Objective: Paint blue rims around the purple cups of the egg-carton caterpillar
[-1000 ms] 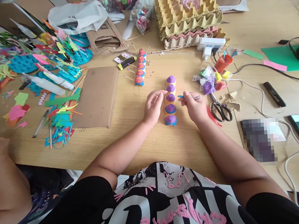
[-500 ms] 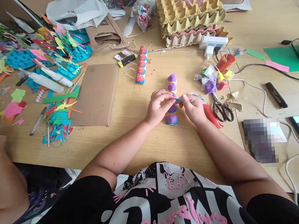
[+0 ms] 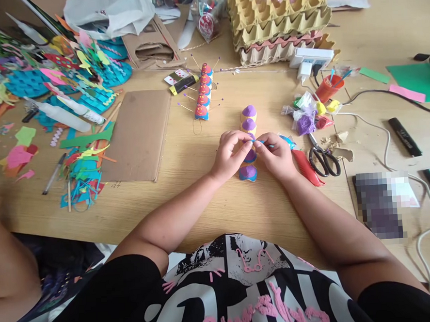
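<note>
My left hand (image 3: 232, 155) and my right hand (image 3: 276, 156) meet with pinched fingertips over a strip of egg carton. Between them is a small bit of blue modelling clay (image 3: 254, 140), mostly covered by the fingers. The egg-carton strip (image 3: 248, 172) lies lengthwise on the table, its bumps coated in purple with blue at the nearer end; my hands hide its middle. Farther back stands a similar red and blue strip (image 3: 203, 99) with faces and thin sticks poking out. Beside my right hand are a blue packet (image 3: 288, 142) and a red packet (image 3: 308, 169).
Black-handled scissors (image 3: 324, 160) and bagged clay (image 3: 306, 121) lie at the right, near a power strip (image 3: 312, 57) with cables. Egg trays (image 3: 279, 23) are stacked behind. Leftward are a cardboard sheet (image 3: 137, 136) and paper scraps (image 3: 86, 173). Another person's arm (image 3: 10, 261) is at the left edge.
My right fingertips have come closer to my left ones, so less of the blue clay shows between them. The view has shifted slightly.
</note>
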`<state>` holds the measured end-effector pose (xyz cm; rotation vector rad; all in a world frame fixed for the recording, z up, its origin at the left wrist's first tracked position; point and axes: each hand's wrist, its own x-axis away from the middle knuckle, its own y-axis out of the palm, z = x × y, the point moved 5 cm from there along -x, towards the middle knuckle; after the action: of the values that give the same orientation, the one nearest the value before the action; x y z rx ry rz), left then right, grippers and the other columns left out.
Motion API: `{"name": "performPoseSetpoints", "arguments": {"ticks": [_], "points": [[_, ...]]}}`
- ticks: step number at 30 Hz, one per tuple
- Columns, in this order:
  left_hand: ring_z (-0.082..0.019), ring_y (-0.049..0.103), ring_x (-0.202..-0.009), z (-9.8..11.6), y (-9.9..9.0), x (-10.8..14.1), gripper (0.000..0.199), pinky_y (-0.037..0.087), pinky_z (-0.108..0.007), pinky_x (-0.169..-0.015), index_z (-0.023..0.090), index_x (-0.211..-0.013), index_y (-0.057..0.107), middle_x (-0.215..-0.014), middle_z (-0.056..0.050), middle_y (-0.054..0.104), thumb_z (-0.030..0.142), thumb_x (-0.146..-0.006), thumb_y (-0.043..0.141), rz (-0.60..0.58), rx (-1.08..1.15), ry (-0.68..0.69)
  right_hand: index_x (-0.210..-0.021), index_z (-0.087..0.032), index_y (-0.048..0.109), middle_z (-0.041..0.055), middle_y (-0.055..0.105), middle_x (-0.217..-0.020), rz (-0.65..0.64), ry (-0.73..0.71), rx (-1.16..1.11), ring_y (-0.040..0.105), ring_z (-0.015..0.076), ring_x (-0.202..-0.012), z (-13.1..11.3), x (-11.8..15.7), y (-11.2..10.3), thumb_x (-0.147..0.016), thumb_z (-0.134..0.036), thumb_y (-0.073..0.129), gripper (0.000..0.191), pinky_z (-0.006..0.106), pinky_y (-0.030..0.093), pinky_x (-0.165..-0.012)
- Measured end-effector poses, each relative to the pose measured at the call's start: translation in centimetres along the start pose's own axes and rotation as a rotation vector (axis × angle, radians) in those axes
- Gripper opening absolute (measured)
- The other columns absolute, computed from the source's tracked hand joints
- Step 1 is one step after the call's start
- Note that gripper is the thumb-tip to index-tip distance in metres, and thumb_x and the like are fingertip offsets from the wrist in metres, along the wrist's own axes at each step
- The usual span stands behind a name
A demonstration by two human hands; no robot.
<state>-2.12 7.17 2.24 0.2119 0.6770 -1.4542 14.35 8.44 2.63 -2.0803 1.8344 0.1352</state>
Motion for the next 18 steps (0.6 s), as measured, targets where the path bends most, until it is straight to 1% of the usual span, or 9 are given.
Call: {"name": "performPoseSetpoints", "arguments": {"ticks": [5, 8, 11, 14, 18], "points": [[-0.024, 0.070, -0.113, 0.13, 0.27, 0.01, 0.040, 0.050, -0.043, -0.109, 0.028, -0.094, 0.068, -0.106, -0.006, 0.079, 0.063, -0.107, 0.053, -0.036, -0.002, 0.005, -0.071, -0.023, 0.064, 0.0003, 0.063, -0.066, -0.043, -0.019, 0.045, 0.053, 0.0147, -0.063, -0.41, 0.13, 0.10, -0.090, -0.082, 0.066, 0.062, 0.032, 0.045, -0.061], [-0.025, 0.070, -0.114, -0.04, 0.39, 0.05, 0.042, 0.049, -0.045, -0.109, 0.028, -0.092, 0.067, -0.108, -0.006, 0.080, 0.064, -0.107, 0.052, -0.056, 0.004, 0.004, -0.063, -0.023, 0.062, 0.0012, 0.062, -0.062, -0.079, -0.058, 0.057, 0.053, 0.0146, -0.061, -0.75, 0.14, 0.15, -0.095, -0.080, 0.062, 0.065, 0.033, 0.046, -0.062], [-0.025, 0.070, -0.114, -0.17, 0.41, 0.08, 0.043, 0.049, -0.045, -0.109, 0.027, -0.091, 0.069, -0.109, -0.007, 0.080, 0.062, -0.108, 0.051, -0.050, 0.005, 0.014, -0.058, -0.023, 0.060, 0.0016, 0.061, -0.059, -0.101, -0.085, 0.059, 0.052, 0.0139, -0.058, -0.97, 0.19, 0.17, -0.098, -0.077, 0.058, 0.067, 0.034, 0.047, -0.063], [-0.024, 0.070, -0.113, -0.12, 0.34, 0.06, 0.041, 0.049, -0.044, -0.108, 0.027, -0.091, 0.071, -0.107, -0.006, 0.080, 0.059, -0.109, 0.052, -0.029, 0.001, 0.033, -0.062, -0.023, 0.063, 0.0014, 0.061, -0.061, -0.098, -0.062, 0.058, 0.052, 0.0142, -0.059, -0.76, 0.32, 0.17, -0.097, -0.077, 0.060, 0.065, 0.033, 0.047, -0.063], [-0.025, 0.070, -0.114, -0.12, 0.14, 0.08, 0.041, 0.050, -0.044, -0.108, 0.027, -0.091, 0.071, -0.109, -0.007, 0.080, 0.062, -0.107, 0.055, -0.003, -0.036, 0.015, -0.076, -0.023, 0.065, 0.0007, 0.065, -0.071, -0.034, -0.011, 0.044, 0.055, 0.0155, -0.066, -0.08, 0.43, -0.03, -0.092, -0.081, 0.064, 0.060, 0.032, 0.049, -0.065]]}}
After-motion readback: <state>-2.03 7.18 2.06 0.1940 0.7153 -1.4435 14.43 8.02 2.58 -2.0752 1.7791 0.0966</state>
